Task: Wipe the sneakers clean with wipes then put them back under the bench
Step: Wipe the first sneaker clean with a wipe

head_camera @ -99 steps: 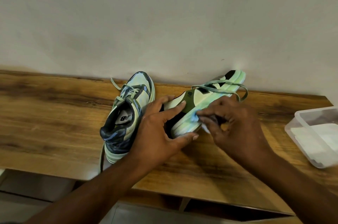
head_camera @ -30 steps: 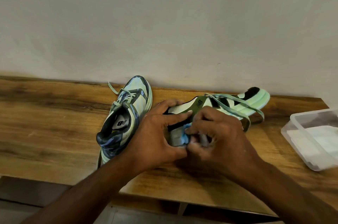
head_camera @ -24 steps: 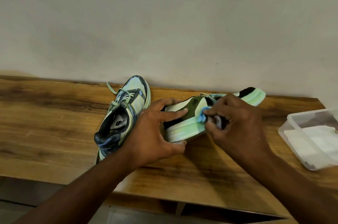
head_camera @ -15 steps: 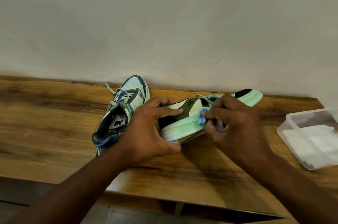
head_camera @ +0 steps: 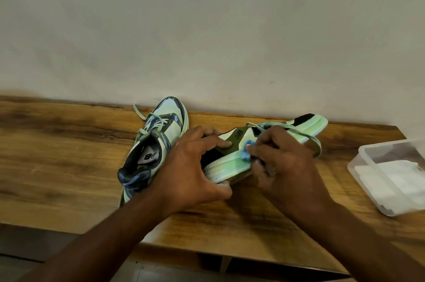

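Two pale green sneakers sit on the wooden bench (head_camera: 69,157). The left sneaker (head_camera: 154,143) stands upright with its toe toward the wall. The right sneaker (head_camera: 232,162) lies tipped on its side, sole edge facing me, toe pointing right. My left hand (head_camera: 190,171) grips its heel, thumb under the sole and fingers over the collar. My right hand (head_camera: 282,159) pinches a small blue-stained wipe (head_camera: 247,150) against the midsole at mid-length. Loose laces drape over my right hand.
A clear plastic tub (head_camera: 391,173) holding white wipes stands at the bench's right end. A plain wall runs right behind the bench. Below the front edge a dark gap under the bench (head_camera: 207,265) shows.
The tipped sneaker has swung, its toe now further right and lifted slightly. My right hand slid the wipe from the heel area forward along the midsole. The left hand kept its grip.
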The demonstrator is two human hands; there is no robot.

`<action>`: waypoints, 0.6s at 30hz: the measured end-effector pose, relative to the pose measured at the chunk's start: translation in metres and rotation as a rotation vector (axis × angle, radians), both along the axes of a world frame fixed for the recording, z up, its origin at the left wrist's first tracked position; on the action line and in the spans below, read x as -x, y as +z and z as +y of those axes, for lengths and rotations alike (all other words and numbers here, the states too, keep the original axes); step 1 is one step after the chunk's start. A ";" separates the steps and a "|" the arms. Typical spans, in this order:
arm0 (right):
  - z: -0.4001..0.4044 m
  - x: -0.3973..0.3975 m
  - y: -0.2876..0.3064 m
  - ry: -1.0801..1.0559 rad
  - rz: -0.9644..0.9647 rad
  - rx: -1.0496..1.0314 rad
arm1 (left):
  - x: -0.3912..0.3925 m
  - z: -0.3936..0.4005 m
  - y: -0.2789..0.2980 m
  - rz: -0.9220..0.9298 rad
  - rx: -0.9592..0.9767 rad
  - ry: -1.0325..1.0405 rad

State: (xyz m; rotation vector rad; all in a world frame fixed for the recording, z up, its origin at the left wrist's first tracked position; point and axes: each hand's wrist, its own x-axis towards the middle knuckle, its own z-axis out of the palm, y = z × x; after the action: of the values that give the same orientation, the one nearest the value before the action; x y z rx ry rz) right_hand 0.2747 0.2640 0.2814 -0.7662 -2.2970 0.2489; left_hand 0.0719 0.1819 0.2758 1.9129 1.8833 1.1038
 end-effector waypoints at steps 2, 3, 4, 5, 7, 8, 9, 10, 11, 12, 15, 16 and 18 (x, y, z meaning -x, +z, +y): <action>-0.019 0.010 -0.005 0.100 -0.059 -0.002 | 0.001 0.000 0.000 -0.015 -0.009 -0.029; -0.026 0.011 -0.006 0.169 -0.092 -0.001 | 0.002 0.000 0.000 -0.011 -0.021 -0.046; -0.028 0.010 -0.005 0.227 -0.121 0.004 | 0.002 0.000 -0.001 -0.003 -0.030 -0.055; -0.025 0.006 -0.003 0.255 -0.137 0.002 | 0.003 0.000 -0.001 0.003 -0.033 -0.056; -0.008 -0.003 -0.001 0.210 -0.115 -0.018 | 0.003 0.000 -0.001 0.015 -0.025 -0.040; 0.002 -0.008 0.000 0.149 -0.082 -0.030 | 0.002 0.000 -0.002 0.025 -0.025 -0.030; 0.009 -0.011 0.001 0.089 -0.044 -0.032 | 0.001 0.000 -0.002 0.033 -0.029 -0.023; 0.012 -0.011 0.001 0.049 -0.015 -0.024 | 0.000 0.000 -0.003 0.033 -0.036 -0.017; 0.010 -0.008 0.000 0.034 -0.004 -0.018 | -0.001 0.000 -0.003 0.029 -0.041 -0.015; 0.003 -0.003 -0.001 0.041 -0.015 -0.018 | -0.002 0.000 -0.003 0.024 -0.044 -0.017; -0.023 0.009 -0.005 0.180 -0.111 -0.009 | -0.001 0.000 -0.002 0.038 -0.044 -0.059; -0.025 0.009 -0.004 0.220 -0.133 -0.001 | -0.001 -0.001 -0.002 0.050 -0.044 -0.071; -0.013 0.003 0.000 0.216 -0.119 -0.022 | 0.000 -0.001 -0.001 0.065 -0.053 -0.066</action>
State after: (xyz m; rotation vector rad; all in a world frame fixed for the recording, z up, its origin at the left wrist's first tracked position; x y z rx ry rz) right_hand 0.2719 0.2510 0.2818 -0.5342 -2.4936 0.2811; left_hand 0.0719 0.1809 0.2745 2.0479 1.8262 1.0945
